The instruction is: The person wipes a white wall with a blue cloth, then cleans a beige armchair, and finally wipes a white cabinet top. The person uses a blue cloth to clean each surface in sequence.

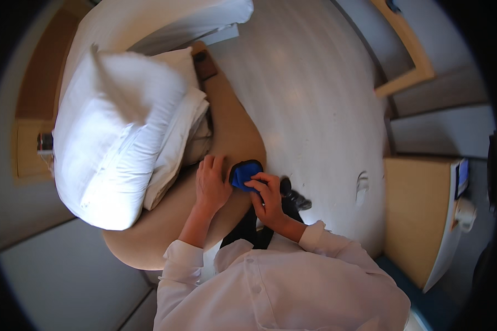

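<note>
A small blue fabric piece with black edging (246, 175) lies at the rim of a tan, rounded padded surface (236, 132). The fingers of my right hand (266, 197) are bent over its near right part, and they seem to pinch it. Just left of the fabric, my left hand (212, 186) rests palm down on the tan surface, its thumb close to the black edging. Whether that thumb touches the edging I cannot tell. White pillows and folded bedding (124, 136) are heaped to the left of my left hand.
A brown flat object (204, 65) lies farther up the tan surface. A bed with a white cover (215, 18) stands beyond. At the right, a wooden cabinet (416, 215) has a white kettle-like item (465, 215) beside it. Pale floor (314, 103) lies between.
</note>
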A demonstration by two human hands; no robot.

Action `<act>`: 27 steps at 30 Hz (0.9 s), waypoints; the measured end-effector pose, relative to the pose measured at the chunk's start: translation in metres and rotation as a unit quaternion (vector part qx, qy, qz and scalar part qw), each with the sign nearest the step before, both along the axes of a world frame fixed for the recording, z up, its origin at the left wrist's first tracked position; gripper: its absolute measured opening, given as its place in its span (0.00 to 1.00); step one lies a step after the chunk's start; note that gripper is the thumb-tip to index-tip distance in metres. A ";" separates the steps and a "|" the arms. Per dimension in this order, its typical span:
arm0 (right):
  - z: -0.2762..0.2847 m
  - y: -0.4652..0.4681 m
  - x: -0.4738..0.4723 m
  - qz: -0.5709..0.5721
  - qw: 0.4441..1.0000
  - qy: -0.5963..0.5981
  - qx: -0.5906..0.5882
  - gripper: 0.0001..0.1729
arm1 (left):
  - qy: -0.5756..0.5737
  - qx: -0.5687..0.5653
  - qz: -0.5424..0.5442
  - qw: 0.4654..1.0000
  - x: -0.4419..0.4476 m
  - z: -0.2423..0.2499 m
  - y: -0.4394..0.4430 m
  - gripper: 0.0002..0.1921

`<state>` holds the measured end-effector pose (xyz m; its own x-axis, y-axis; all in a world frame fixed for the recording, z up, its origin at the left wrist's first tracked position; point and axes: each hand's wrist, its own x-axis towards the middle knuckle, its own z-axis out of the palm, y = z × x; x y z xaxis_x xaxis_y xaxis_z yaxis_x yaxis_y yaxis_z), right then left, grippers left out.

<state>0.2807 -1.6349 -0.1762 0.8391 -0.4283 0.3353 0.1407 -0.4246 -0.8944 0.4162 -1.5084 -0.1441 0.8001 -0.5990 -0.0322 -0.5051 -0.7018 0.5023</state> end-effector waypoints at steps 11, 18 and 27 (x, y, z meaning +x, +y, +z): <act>-0.140 0.090 0.034 -0.238 0.800 0.115 0.539 0.20 | -0.058 0.083 -0.020 0.995 0.020 -0.035 -0.088 0.20; -0.253 0.128 0.086 -0.236 0.645 0.399 0.607 0.33 | -0.085 0.157 -0.064 0.982 0.037 -0.050 -0.118 0.22; -0.209 0.028 0.113 -0.311 0.786 0.215 0.489 0.20 | -0.051 0.172 -0.034 0.983 0.051 -0.054 -0.123 0.24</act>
